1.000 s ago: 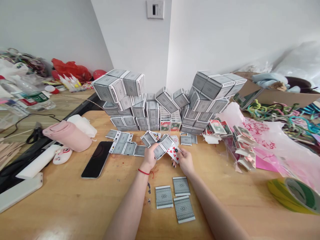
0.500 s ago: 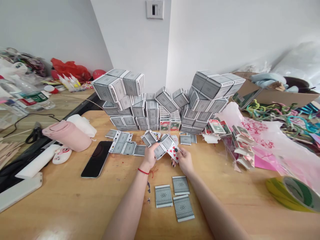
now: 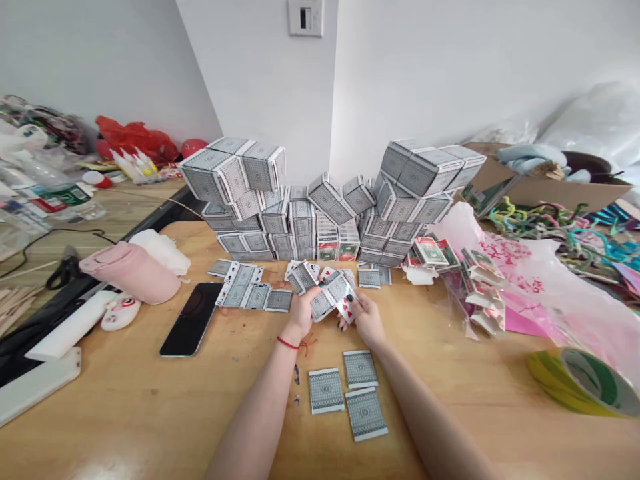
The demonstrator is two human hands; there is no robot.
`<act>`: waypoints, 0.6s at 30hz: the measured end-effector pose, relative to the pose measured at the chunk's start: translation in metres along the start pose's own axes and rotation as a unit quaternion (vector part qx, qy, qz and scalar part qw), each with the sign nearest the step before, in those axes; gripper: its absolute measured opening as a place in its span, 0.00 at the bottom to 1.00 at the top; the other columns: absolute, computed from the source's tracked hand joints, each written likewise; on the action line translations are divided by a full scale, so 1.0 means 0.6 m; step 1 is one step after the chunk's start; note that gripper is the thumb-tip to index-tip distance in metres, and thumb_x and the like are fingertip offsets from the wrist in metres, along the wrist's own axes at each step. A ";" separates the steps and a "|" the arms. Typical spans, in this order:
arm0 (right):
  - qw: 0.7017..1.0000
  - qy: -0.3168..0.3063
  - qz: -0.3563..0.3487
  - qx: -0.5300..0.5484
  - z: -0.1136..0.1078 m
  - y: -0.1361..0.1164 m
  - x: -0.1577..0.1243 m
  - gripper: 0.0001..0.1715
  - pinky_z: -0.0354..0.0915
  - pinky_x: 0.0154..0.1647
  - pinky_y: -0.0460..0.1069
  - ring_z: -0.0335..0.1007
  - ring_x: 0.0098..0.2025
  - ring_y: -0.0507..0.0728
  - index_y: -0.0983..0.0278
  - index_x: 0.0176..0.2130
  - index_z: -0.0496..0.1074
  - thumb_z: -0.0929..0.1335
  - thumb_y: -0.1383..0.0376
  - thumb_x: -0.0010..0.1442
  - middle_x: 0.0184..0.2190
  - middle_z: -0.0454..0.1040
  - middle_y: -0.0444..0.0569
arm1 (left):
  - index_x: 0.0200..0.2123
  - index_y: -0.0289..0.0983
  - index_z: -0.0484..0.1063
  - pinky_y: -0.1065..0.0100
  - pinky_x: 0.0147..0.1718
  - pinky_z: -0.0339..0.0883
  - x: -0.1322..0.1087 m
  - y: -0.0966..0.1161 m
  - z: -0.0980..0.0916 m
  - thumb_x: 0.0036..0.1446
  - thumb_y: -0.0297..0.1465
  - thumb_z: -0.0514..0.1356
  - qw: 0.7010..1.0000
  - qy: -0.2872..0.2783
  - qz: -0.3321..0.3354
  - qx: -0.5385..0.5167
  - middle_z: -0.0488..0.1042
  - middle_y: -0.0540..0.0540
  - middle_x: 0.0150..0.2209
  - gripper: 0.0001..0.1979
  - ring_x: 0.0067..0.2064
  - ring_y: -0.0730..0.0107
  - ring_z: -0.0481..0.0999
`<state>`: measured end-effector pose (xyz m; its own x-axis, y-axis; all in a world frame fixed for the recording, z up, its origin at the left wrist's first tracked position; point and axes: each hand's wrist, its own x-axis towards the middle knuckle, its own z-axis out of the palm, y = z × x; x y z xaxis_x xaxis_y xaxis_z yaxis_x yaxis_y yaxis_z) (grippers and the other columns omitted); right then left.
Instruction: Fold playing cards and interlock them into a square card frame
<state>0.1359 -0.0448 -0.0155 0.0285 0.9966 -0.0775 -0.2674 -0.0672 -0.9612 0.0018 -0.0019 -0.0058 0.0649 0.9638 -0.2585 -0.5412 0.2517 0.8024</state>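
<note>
My left hand [image 3: 301, 315], with a red string at its wrist, is closed on folded playing cards [image 3: 323, 305] that show patterned grey backs. Fingers of my right hand [image 3: 369, 320] pinch a heart-suit playing card [image 3: 346, 308], which touches the cards from the left hand. How the cards fit together there is partly hidden by the fingers. Nearer to me, three folded cards [image 3: 327, 391] lie back up on the table. Left of my hands are joined card pieces [image 3: 240, 285]. Behind stand stacked card boxes [image 3: 243, 243], built up higher at both sides.
A phone [image 3: 191, 320], a pink pouch-like item [image 3: 131, 272] and a white power bank [image 3: 40, 385] lie at left. At right are a roll of yellow-green tape [image 3: 555, 380], empty card packets [image 3: 483, 290] and pink-printed plastic [image 3: 525, 260]. A cardboard box [image 3: 575, 193] stands behind.
The heart card has turned and come closer against the cards in my left hand, moved by my right hand. The view has shifted slightly; the rest stays put.
</note>
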 end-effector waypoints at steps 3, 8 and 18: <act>0.999 -0.030 0.005 0.026 -0.002 -0.002 0.001 0.15 0.65 0.14 0.44 0.68 0.16 0.51 0.65 0.29 0.60 0.64 0.55 0.54 0.20 0.72 0.45 | 0.31 0.35 0.73 0.67 0.38 0.63 0.000 0.005 -0.002 0.41 0.28 0.62 0.999 -0.008 -0.024 -0.022 0.75 0.49 0.29 0.10 0.37 0.66 0.73; 0.984 -0.116 0.076 0.113 -0.006 -0.009 0.001 0.12 0.71 0.25 0.49 0.74 0.25 0.55 0.65 0.36 0.60 0.67 0.63 0.52 0.28 0.75 0.50 | 0.36 0.34 0.72 0.63 0.42 0.62 -0.002 0.027 -0.009 0.43 0.29 0.58 0.982 -0.104 -0.059 -0.144 0.75 0.44 0.38 0.13 0.43 0.61 0.72; 0.933 -0.226 0.228 0.160 -0.007 0.006 -0.001 0.05 0.67 0.17 0.41 0.71 0.19 0.50 0.68 0.31 0.61 0.64 0.68 0.55 0.23 0.75 0.51 | 0.45 0.35 0.67 0.53 0.55 0.49 -0.016 0.052 -0.006 0.43 0.37 0.54 0.944 -0.226 -0.030 -0.236 0.69 0.39 0.48 0.24 0.57 0.53 0.59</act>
<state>0.1390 -0.0457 -0.0203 -0.5487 0.7913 -0.2698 -0.4292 -0.5435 -0.7214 -0.0189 -0.0037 0.0196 0.4016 0.9147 0.0461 -0.8319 0.3432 0.4361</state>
